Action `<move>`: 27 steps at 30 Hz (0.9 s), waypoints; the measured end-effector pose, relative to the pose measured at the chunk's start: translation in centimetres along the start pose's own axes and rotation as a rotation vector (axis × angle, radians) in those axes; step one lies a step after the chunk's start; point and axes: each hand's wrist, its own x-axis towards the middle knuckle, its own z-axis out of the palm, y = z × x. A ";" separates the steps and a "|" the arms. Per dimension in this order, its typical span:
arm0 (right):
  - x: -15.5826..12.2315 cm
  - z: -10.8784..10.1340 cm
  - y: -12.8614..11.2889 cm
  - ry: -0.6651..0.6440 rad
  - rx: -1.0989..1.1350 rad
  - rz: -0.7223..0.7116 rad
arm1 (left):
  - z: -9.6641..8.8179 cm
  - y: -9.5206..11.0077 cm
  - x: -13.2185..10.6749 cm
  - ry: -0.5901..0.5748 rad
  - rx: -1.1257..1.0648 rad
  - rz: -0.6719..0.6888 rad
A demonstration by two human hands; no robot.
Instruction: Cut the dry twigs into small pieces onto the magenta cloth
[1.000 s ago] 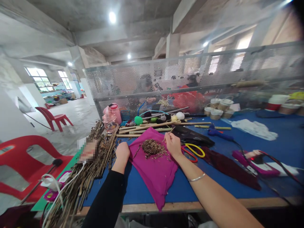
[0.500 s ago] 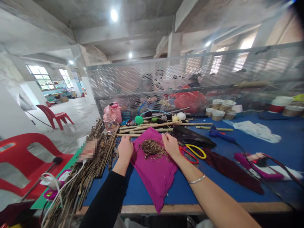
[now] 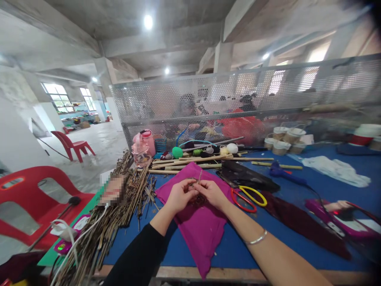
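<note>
My left hand and my right hand meet over a magenta cloth spread on the blue table. Both pinch the same thin dry twig, whose tip sticks up between the fingertips. A heap of brown plant bits lies on the cloth just under my hands and is mostly hidden by them. My left arm wears a black sleeve; a thin bangle sits on my right wrist.
A long bundle of dry sticks runs along the table's left side. Red and yellow scissors lie right of the cloth, with dark cloths beyond. Bamboo rods, a pink bottle and paper cups stand before a mesh screen. People sit behind it. Red chairs are at left.
My left hand left the cloth's left edge and came in to meet my right hand above the heap. Both hands now pinch the twig that the right held alone.
</note>
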 end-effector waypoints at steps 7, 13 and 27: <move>0.1 -1.2 -0.4 0.118 0.033 -0.020 | 0.8 0.8 -0.3 -0.069 -0.036 -0.064; -0.2 -0.9 -1.0 0.078 -0.018 -0.044 | 1.2 1.0 -0.4 -0.104 -0.073 -0.065; -2.4 -10.1 -2.7 0.417 -1.033 0.163 | 0.3 1.0 0.4 0.112 -0.335 -0.188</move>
